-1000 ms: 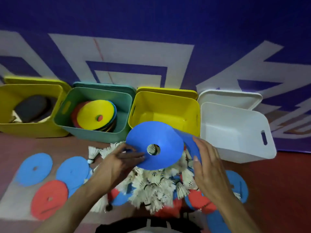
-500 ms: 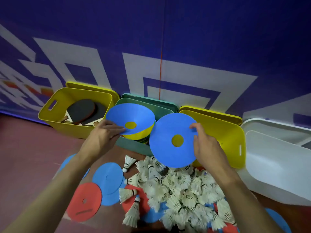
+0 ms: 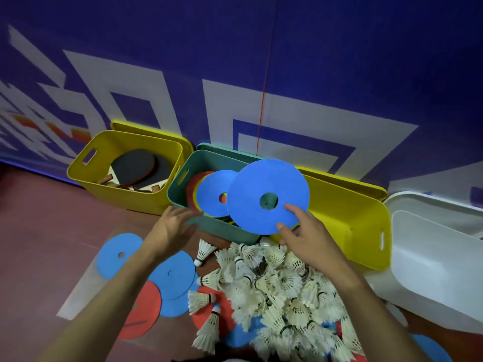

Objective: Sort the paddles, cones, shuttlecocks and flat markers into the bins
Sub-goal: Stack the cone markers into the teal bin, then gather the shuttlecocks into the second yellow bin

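Observation:
My right hand (image 3: 307, 236) pinches a blue flat marker (image 3: 266, 186) by its lower right edge and holds it tilted over the green bin (image 3: 179, 198). Another blue flat marker (image 3: 210, 198) lies inside that bin on a stack of red and yellow ones. My left hand (image 3: 171, 227) hovers at the bin's front rim with its fingers stretched out, holding nothing. A big pile of white shuttlecocks (image 3: 282, 286) lies on the floor below my hands. Black paddles (image 3: 133, 165) fill the left yellow bin (image 3: 117, 198).
A second yellow bin (image 3: 347, 228) and a white bin (image 3: 431, 273) stand to the right of the green one, all against the blue wall. Blue flat markers (image 3: 119, 254) (image 3: 172, 274) and a red one (image 3: 142, 317) lie on the floor at the left.
My left hand let its blue marker go into the green bin and drew back to the rim. My right hand carried its marker left, over the green bin.

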